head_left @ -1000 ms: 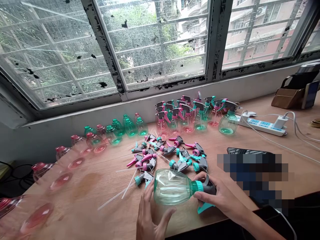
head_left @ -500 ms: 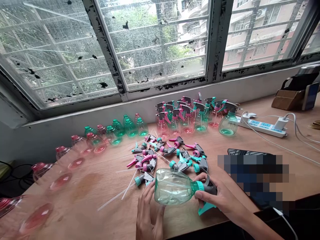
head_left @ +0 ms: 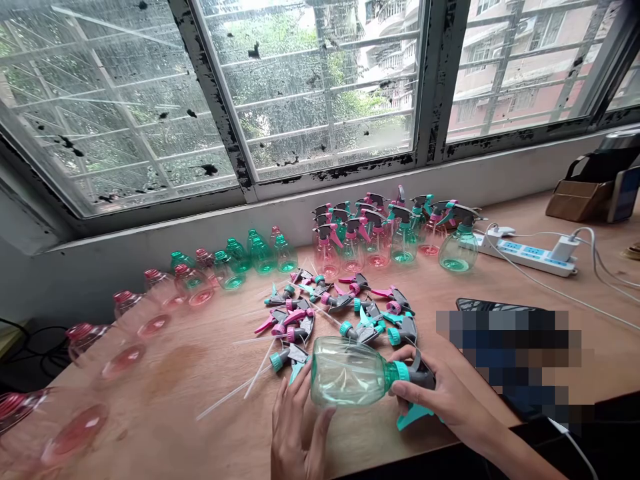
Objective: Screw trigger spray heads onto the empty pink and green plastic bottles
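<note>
A clear green spray bottle [head_left: 347,371] lies on its side in the air above the table's front edge, its base toward the left. My right hand [head_left: 440,390] grips it at the teal collar and grey spray head, with the teal trigger [head_left: 414,415] hanging below. My left hand [head_left: 297,427] is beside the bottle's base, fingers stretched and thumb apart; whether the fingertips touch the base I cannot tell. Just behind the bottle lies a pile of loose spray heads [head_left: 337,299] in grey with pink or teal parts, their clear tubes [head_left: 225,399] pointing left.
Several pink bottles [head_left: 123,360] and green bottles [head_left: 263,260] without heads line the left and back. Bottles with spray heads [head_left: 379,247] stand by the window wall. At right are a power strip [head_left: 525,253] with cables, a dark tablet-like device [head_left: 500,305] and a brown box [head_left: 575,198].
My left hand has loosened at the bottle's base, its thumb coming out from under the bottle. My right hand keeps its grip on the neck, almost unmoved.
</note>
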Demonstrator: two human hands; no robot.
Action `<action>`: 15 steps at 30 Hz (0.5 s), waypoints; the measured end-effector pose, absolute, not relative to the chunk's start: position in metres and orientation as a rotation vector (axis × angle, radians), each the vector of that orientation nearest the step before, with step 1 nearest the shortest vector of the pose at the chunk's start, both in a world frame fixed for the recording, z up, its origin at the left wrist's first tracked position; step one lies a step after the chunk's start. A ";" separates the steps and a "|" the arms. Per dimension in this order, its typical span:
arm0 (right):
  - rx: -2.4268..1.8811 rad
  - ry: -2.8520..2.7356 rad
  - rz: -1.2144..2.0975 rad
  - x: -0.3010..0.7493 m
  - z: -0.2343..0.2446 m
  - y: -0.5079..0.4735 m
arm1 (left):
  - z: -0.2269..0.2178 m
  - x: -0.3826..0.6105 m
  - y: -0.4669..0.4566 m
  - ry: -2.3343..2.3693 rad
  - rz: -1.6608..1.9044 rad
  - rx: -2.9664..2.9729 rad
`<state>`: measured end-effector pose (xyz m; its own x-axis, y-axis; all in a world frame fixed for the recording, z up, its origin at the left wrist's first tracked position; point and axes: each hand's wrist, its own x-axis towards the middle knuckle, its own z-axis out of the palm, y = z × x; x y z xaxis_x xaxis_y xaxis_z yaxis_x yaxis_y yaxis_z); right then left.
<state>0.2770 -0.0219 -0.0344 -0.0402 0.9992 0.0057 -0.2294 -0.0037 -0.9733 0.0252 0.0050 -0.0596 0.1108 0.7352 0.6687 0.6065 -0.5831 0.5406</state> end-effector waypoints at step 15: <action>-1.010 -1.156 1.330 0.275 -0.035 -0.025 | -0.064 0.024 0.004 1.429 1.447 2.259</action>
